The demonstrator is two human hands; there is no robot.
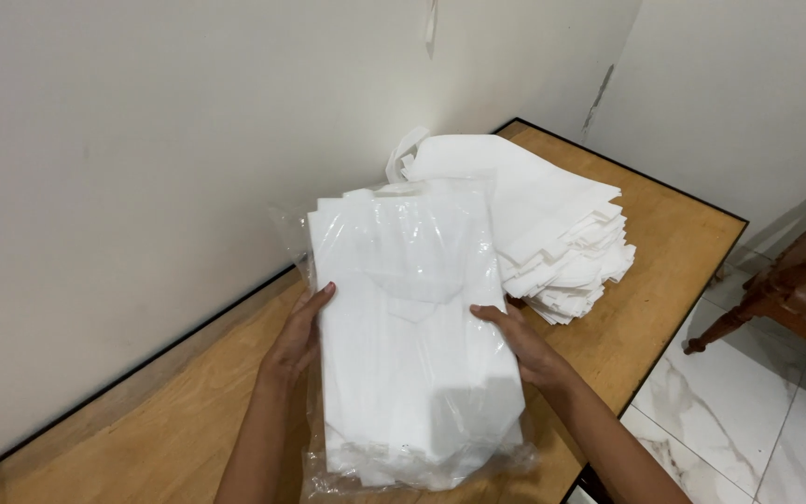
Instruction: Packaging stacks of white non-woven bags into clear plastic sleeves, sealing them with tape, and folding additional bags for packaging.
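Between both hands point(412, 341), seemingly gripped, sits the bagged white bundle point(412, 336).

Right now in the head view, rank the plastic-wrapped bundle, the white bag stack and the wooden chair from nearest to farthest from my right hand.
1. Plastic-wrapped bundle: the right hand grips its right edge.
2. White bag stack: just behind the hand, on the table.
3. Wooden chair: far right, on the floor past the table edge.

Clear-wrapped pack of white bags point(412, 345), held above table.
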